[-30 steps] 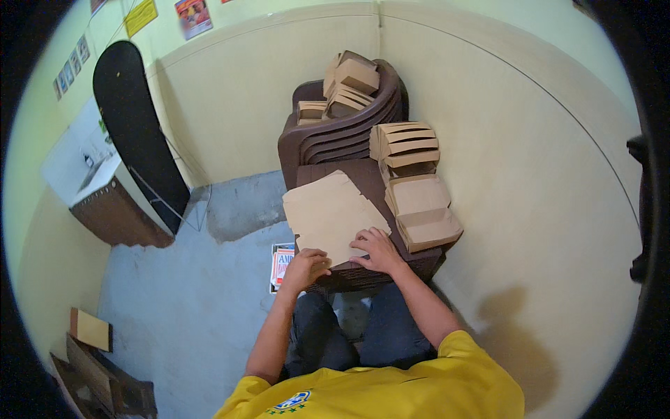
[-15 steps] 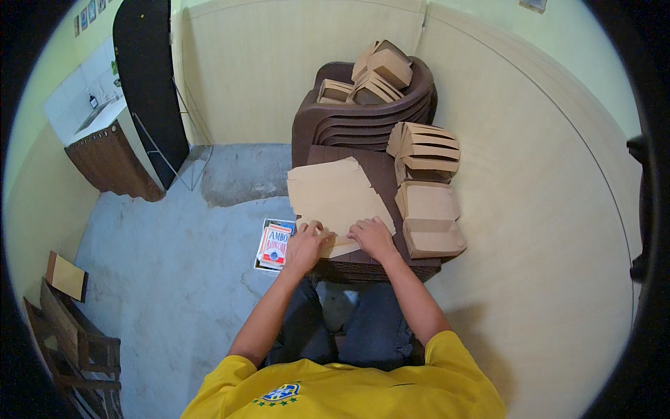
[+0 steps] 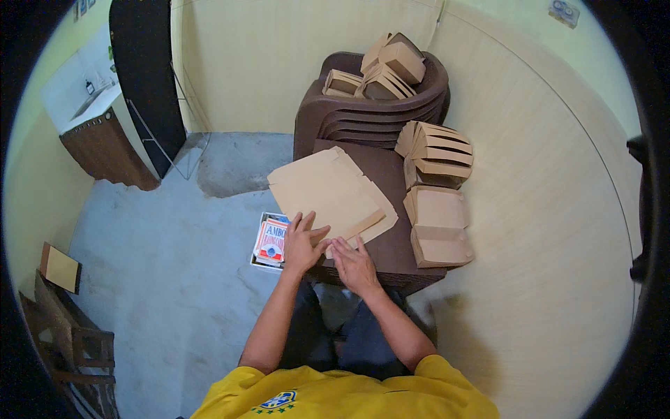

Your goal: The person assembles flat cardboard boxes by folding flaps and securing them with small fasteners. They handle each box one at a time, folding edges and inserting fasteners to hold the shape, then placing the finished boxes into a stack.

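A flat brown cardboard box blank (image 3: pixel 324 185) lies at an angle on the dark brown surface in front of me, a narrow strip folded up along its near right edge. My left hand (image 3: pixel 303 244) rests on the near left part of the blank, fingers spread. Beside it, my right hand (image 3: pixel 354 267) reaches the near corner with its fingers stretched out and thumb apart. The fingertips of both hands almost meet there, and they partly hide that corner.
Folded cardboard boxes (image 3: pixel 438 227) stand along the right side. More cardboard boxes (image 3: pixel 387 77) sit on stacked brown chairs (image 3: pixel 370 115) behind. At the left is a white-rimmed box (image 3: pixel 269 241) holding printed packs. A pale wall curves close on the right.
The blank has turned counterclockwise. My right hand has shifted left and nearer to me, closing in on my left hand, whose fingers are now more spread.
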Available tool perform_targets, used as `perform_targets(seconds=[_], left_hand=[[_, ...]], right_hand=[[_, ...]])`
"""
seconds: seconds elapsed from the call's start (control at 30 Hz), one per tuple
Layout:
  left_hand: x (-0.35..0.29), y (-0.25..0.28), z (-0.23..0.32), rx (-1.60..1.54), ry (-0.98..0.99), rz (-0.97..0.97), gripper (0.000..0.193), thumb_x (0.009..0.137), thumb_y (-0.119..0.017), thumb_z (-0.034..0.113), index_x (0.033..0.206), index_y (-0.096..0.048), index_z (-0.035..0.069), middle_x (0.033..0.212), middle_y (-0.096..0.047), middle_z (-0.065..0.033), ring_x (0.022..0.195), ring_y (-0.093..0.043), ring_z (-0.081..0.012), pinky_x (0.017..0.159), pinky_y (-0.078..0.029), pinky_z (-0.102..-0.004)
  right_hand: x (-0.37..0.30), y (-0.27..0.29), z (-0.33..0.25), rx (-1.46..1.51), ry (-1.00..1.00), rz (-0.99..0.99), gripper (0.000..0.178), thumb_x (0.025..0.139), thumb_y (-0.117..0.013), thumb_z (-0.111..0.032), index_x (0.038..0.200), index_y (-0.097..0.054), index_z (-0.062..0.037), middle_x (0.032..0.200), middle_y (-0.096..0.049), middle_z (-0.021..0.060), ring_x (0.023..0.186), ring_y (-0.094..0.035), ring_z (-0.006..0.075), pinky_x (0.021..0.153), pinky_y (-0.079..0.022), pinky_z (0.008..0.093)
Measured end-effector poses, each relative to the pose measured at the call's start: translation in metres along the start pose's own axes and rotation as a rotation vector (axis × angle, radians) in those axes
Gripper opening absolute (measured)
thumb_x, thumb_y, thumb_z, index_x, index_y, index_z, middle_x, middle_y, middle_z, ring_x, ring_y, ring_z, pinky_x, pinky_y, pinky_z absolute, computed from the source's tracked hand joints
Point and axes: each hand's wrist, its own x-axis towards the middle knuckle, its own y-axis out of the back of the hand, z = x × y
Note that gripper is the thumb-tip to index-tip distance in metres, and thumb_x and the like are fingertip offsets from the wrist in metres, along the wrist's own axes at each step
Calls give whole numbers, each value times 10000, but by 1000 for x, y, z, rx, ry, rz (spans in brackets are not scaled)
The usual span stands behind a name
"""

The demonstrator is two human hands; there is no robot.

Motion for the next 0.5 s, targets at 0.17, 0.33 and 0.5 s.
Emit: perform_targets(seconds=[0.17, 0.33, 0.5], left_hand=[[-1, 4, -1, 1, -22, -15, 409, 905, -821, 444, 1283, -826, 286, 1632, -544, -141, 1548, -388, -459, 1283, -330, -542], [-2, 4, 0, -49, -16, -29, 397, 918, -820, 414, 1297, -817, 297, 1652, -520, -108, 1574, -357, -415, 1290, -300, -553], [-3, 8, 1, -3, -87, -51, 409, 939, -806, 399, 1328, -798, 273, 1653, -516, -100, 1605, -323, -378, 1309, -215, -619]], right_hand=[[14, 32, 79, -94, -192, -73, 419, 1170, -450, -278, 1401, -709, -42, 1454, -695, 126, 1437, -596, 230, 1317, -189, 645], [24, 40, 112, -40, -375, 41, 430, 1166, -456, -275, 1430, -683, -24, 1492, -653, 183, 1473, -553, 300, 1316, -252, 568], [16, 38, 109, 48, -297, 414, 388, 969, -672, -95, 1326, -711, 51, 1518, -627, 202, 1475, -483, 414, 1262, -355, 533]])
